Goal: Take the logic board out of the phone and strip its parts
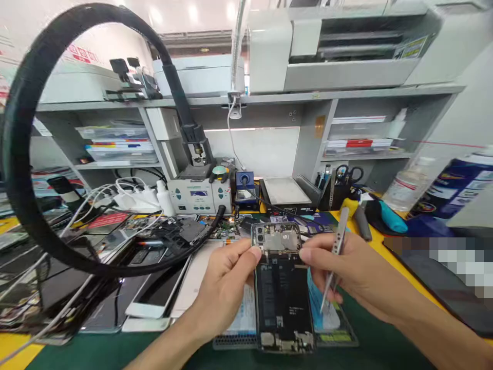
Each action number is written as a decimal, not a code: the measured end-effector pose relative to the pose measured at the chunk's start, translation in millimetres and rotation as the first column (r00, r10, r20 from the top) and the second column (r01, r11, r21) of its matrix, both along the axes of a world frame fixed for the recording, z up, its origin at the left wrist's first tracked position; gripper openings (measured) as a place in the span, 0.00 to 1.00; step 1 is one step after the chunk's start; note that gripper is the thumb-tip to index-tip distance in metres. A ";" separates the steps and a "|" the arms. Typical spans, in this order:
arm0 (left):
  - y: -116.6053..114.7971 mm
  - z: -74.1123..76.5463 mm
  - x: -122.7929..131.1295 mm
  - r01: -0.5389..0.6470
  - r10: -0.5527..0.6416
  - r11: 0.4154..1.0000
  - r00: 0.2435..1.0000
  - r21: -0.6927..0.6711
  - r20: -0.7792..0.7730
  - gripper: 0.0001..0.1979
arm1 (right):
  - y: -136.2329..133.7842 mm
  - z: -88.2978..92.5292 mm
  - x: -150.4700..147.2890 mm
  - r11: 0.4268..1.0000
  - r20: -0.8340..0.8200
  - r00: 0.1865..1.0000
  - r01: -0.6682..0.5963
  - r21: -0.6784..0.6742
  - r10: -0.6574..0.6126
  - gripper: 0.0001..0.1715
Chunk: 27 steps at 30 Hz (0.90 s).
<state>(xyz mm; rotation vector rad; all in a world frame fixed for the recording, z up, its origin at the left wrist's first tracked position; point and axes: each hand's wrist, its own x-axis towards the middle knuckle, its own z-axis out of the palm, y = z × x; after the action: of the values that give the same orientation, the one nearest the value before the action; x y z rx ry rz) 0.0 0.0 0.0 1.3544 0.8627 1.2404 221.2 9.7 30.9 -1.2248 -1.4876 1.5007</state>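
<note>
Phone (285,293), opened, is held over the green surface (373,347) with its long axis running toward us, between our left hand (228,270), pinching the upper left edge, and our right hand (348,264), grasping the upper right edge plus tweezers (339,239) angled down beside it

Ceiling lights (192,13) glare above the bright view (its edges look stretched)
</note>
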 end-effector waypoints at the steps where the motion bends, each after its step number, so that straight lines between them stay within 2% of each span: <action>1: -1.0 0.0 0.4 -0.002 0.002 1.000 1.000 0.000 0.001 0.21 | -0.4 0.6 -0.6 1.000 -0.002 1.000 -0.004 0.002 0.004 0.18; 14: -4.5 2.8 2.4 0.006 -0.005 1.000 0.999 -0.017 0.051 0.21 | -0.2 0.2 -1.2 0.999 0.007 1.000 0.009 0.038 -0.009 0.21; 21: -4.8 3.3 2.1 0.042 -0.039 0.998 0.997 -0.040 0.073 0.20 | -0.2 -3.3 -1.7 0.997 -0.004 0.998 0.059 0.040 -0.059 0.23; 27: -3.6 1.2 2.1 0.039 -0.038 0.999 0.999 -0.022 0.032 0.20 | -1.3 -3.3 -0.9 0.996 0.000 0.997 0.071 0.045 -0.071 0.22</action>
<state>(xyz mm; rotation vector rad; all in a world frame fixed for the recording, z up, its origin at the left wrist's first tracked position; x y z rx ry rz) 2.1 -3.6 1.2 1.3246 0.8230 1.2155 220.3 8.4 27.6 -1.2395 -1.4562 1.4128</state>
